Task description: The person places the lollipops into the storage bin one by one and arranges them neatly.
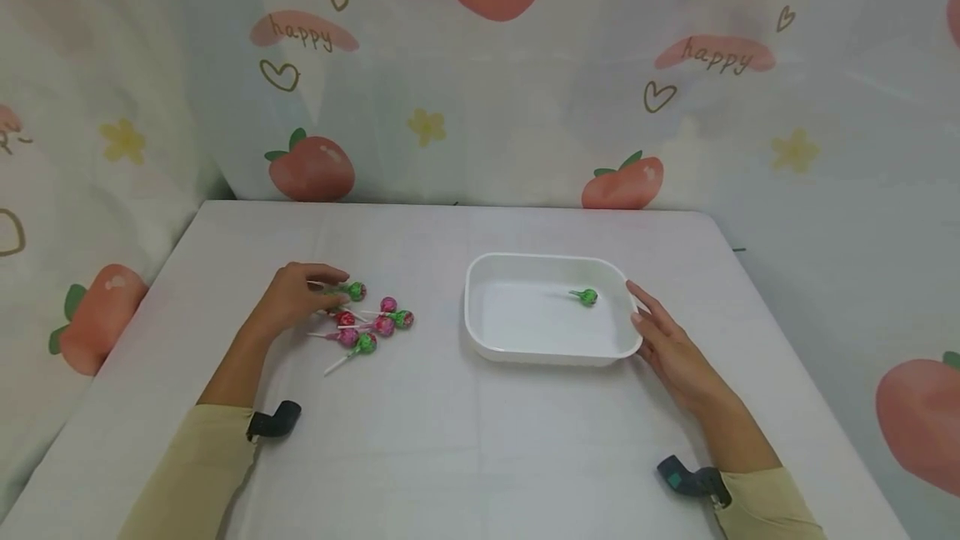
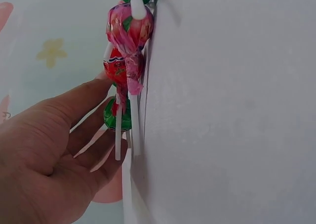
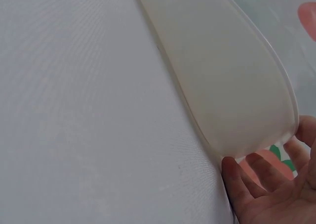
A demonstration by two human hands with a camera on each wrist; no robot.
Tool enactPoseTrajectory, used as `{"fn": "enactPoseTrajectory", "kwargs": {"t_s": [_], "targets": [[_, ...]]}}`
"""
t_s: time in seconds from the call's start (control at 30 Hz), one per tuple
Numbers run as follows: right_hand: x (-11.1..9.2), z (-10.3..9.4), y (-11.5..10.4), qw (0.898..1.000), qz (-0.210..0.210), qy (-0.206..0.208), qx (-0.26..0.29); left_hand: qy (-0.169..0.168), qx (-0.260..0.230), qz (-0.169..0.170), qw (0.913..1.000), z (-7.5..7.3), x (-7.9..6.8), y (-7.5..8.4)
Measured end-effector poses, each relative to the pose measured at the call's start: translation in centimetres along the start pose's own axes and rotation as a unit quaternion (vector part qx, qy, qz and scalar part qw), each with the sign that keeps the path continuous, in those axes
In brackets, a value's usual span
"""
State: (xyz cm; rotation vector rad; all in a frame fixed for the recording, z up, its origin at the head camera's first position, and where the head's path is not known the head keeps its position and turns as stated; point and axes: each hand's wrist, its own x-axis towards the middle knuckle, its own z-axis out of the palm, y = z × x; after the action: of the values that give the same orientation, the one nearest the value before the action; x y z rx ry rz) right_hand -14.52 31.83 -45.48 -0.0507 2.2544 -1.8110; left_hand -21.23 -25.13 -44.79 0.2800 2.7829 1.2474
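My left hand [image 1: 298,298] reaches into a loose cluster of lollipops from the left. Its thumb and fingers are spread around a green-wrapped lollipop [image 1: 356,291] at the back of the cluster; in the left wrist view this green lollipop [image 2: 117,116] shows in the gap between them. Nearer that camera are a red lollipop [image 2: 117,68] and a pink one [image 2: 129,28]. My right hand [image 1: 671,348] rests its fingertips against the right end of a white tray [image 1: 551,355]. One green lollipop [image 1: 587,297] lies inside the tray, towards its right side.
More lollipops, among them a pink one [image 1: 384,325] and a green one [image 1: 365,343], lie close together left of the tray on the white-covered table [image 1: 465,440]. A printed curtain [image 1: 510,107] stands behind the table's back edge and along the sides.
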Motion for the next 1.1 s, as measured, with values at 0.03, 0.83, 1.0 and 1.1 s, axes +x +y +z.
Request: {"fn": "enactPoseTrajectory", "kwargs": {"t_s": [0.03, 0.83, 1.0, 1.1], "targets": [[-0.1, 0.0, 0.0, 1.0, -0.001, -0.001, 0.001, -0.002, 0.001, 0.001, 1.0, 0.1, 0.1, 0.1], [-0.3, -0.1, -0.2, 1.0, -0.007, -0.003, -0.005, -0.02, 0.052, 0.032, 0.9979, 1.1, 1.4, 0.8], [-0.4, -0.1, -0.2, 1.0, -0.005, -0.003, -0.001, -0.014, 0.06, 0.04, 0.9973, 1.1, 1.8, 1.3], [-0.4, -0.2, -0.2, 1.0, -0.005, 0.0, 0.0, -0.014, 0.057, 0.045, 0.9972, 1.2, 2.2, 2.0]]}}
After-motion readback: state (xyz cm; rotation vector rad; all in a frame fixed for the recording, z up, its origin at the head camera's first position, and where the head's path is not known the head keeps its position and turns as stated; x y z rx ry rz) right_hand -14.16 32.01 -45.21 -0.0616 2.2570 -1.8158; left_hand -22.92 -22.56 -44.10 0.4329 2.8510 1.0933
